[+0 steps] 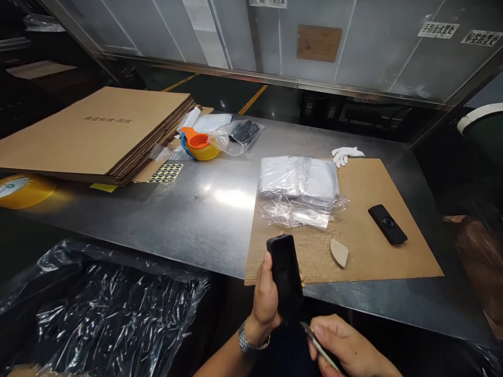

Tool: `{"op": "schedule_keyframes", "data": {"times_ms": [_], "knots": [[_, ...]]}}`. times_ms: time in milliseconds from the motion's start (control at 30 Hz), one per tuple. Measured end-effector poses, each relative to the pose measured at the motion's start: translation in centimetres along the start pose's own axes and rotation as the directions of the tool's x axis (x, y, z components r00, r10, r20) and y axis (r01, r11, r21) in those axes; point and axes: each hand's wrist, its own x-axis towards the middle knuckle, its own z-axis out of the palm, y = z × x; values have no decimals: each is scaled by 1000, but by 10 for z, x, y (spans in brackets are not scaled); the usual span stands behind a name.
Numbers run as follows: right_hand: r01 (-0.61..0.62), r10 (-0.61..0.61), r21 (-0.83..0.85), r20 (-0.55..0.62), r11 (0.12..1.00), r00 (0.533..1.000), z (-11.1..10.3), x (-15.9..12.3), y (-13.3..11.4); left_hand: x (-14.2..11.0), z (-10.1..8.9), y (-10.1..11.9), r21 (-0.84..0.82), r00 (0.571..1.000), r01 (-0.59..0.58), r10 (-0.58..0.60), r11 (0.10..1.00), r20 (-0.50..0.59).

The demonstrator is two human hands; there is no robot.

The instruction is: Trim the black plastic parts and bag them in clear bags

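A black rectangular plastic case (286, 275) is gripped upright in my left hand (265, 294), thumb along its side and fingers behind it. In my right hand (341, 343) is a slim knife (320, 346) with a pointed metal blade, its tip just below and right of the case, apart from it. On the cardboard sheet (369, 267) lie a second black case (387, 224) with a round feature and a small beige wedge-shaped piece (339, 253). Stacked clear plastic bags (298, 178) lie behind my left hand.
A tall stack of flat cardboard (98, 131) lies at left, with a yellow tape roll (25, 191) beside it. An orange-and-yellow tape dispenser (201, 144), a bagged dark item (245, 131) and a white glove (347, 155) sit farther back. Black plastic sheeting (118, 309) fills the lower left.
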Motion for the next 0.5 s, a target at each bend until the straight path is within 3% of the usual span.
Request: {"op": "schedule_keyframes", "data": {"times_ms": [67,133,167,233,300,333,433,500], "knots": [[48,-52,-35,-115,998,992,-8,-3,-3,4,0,1,-75,996,81,-78,994,51],[65,-163,-290,-330,955,930,-24,-7,-8,8,-1,1,-121,984,168,-159,978,79],[12,-256,-478,-448,878,857,-35,-8,-11,9,-1,1,-131,978,203,-194,970,81],[-228,-473,-742,-600,630,646,-63,-9,-14,11,-1,-1,-132,954,297,-287,946,91],[-433,-596,-756,-653,490,467,-91,-7,-14,12,-2,-5,-115,919,391,-381,913,100],[-487,-627,-740,-663,465,408,-104,-5,-13,12,-2,-7,-104,898,436,-425,894,110],[-535,-700,-739,-631,409,335,-122,0,-13,11,-3,-14,-64,837,538,-524,841,158],[-523,-749,-769,-578,367,325,-113,1,-16,10,-3,-18,-40,807,578,-565,815,173]]}}
